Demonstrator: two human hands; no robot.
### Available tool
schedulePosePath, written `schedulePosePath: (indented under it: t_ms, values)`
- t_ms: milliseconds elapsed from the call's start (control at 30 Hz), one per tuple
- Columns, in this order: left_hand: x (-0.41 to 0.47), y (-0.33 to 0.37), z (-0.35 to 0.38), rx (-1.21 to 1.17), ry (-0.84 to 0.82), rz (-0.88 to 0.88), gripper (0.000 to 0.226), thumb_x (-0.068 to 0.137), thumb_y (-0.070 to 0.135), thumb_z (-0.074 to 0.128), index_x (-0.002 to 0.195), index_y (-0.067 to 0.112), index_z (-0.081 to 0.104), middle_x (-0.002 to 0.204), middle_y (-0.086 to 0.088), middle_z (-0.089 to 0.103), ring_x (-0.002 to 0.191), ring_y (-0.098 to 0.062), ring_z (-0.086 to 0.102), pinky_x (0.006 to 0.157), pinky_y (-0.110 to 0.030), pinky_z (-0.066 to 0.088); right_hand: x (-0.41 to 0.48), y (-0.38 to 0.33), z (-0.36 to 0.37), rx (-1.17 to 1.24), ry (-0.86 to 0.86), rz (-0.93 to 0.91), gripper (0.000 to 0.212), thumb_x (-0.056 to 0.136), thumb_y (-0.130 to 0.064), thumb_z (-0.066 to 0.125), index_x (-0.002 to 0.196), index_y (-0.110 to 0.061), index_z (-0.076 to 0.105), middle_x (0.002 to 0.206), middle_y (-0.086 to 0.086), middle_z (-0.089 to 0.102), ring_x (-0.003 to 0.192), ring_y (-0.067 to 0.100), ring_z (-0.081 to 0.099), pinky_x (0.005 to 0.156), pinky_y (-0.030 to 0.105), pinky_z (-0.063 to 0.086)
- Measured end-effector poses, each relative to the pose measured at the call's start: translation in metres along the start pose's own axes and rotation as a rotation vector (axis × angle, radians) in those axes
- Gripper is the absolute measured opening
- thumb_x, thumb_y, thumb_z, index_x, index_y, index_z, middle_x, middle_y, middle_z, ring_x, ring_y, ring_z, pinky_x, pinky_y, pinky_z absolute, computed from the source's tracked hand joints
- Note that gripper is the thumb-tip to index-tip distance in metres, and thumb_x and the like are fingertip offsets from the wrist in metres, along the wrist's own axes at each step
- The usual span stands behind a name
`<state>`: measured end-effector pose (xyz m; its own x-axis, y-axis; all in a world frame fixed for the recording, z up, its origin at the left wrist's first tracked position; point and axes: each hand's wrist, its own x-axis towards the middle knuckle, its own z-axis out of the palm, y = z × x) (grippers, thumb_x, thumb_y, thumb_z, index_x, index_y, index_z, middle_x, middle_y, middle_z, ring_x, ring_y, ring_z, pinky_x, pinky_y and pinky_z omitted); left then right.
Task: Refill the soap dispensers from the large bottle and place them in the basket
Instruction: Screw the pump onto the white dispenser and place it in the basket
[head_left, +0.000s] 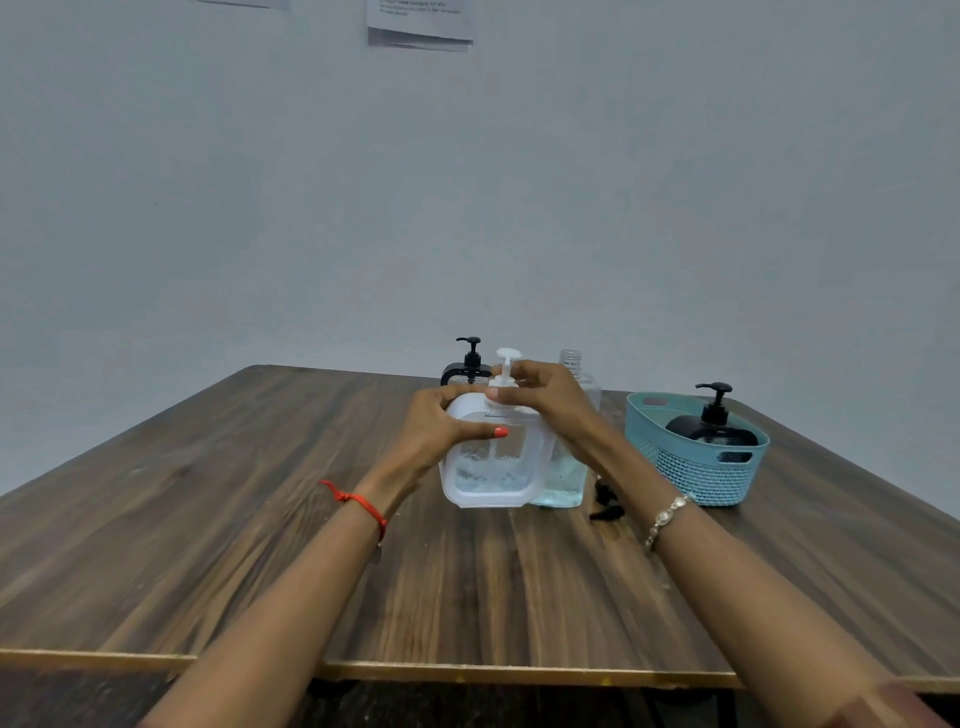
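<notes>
Left hand (441, 431) grips clear, part-filled dispenser (493, 470); right hand (548, 397) pinches its white pump (506, 364).

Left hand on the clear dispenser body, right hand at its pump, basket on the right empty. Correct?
One thing is wrong: the basket is not empty. The head view shows a black pump dispenser standing in it. The rest holds: the left hand grips the clear dispenser by its body, and the right hand holds its pump.
</notes>
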<state>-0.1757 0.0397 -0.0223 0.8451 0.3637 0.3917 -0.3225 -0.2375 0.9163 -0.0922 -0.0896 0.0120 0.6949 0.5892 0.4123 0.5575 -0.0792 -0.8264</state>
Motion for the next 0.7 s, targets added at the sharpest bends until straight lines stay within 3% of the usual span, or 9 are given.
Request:
schedulePosePath:
  t_ms: [100,300,433,567,700]
  values:
    - [0.0,0.001,-0.001,0.002,-0.011,-0.001,0.049,0.062,0.004,0.082,0.108,0.011,0.067,0.1,-0.011,0.07,0.085,-0.022,0.068,0.071,-0.028,0.059,-0.001,0.0,-0.009,0.07,-0.085,-0.039,0.016,0.076,-0.01,0.073,0.087,-0.022,0.073,0.085,-0.006,0.074,0.083,0.011,0.068,0.081,0.027,0.053]
    - [-0.003,-0.001,0.003,0.016,0.022,-0.005,0.044,0.062,0.003,0.082,0.103,0.011,0.068,0.096,-0.01,0.071,0.081,-0.021,0.068,0.068,-0.025,0.059,-0.009,-0.007,0.0,-0.012,0.08,-0.022,0.032,0.07,-0.01,0.079,0.1,-0.007,0.07,0.076,-0.01,0.065,0.064,-0.006,0.061,0.06,0.008,0.047]
    - [-0.004,-0.006,0.005,0.011,0.03,-0.024,0.044,0.061,0.002,0.083,0.102,0.01,0.069,0.094,-0.012,0.072,0.076,-0.017,0.069,0.066,-0.026,0.059,-0.013,-0.002,0.011,-0.049,0.171,-0.038,0.028,0.071,-0.015,0.078,0.097,-0.006,0.072,0.081,-0.002,0.069,0.068,0.003,0.062,0.057,0.007,0.045]
    - [-0.006,-0.004,0.005,0.007,0.005,-0.026,0.042,0.062,0.001,0.082,0.101,0.01,0.069,0.089,-0.008,0.071,0.067,-0.007,0.068,0.06,-0.019,0.056,-0.014,-0.002,0.008,-0.038,0.146,-0.012,0.024,0.072,-0.021,0.079,0.092,-0.011,0.071,0.082,-0.003,0.069,0.073,0.009,0.064,0.064,0.013,0.048]
    - [-0.004,-0.001,0.002,0.017,-0.008,-0.032,0.045,0.062,0.002,0.082,0.104,0.01,0.069,0.096,-0.013,0.071,0.078,-0.019,0.067,0.068,-0.027,0.059,-0.01,0.0,-0.006,0.256,-0.003,-0.003,0.031,0.081,-0.024,0.068,0.111,-0.017,0.065,0.104,0.004,0.071,0.098,0.015,0.065,0.091,0.03,0.049]
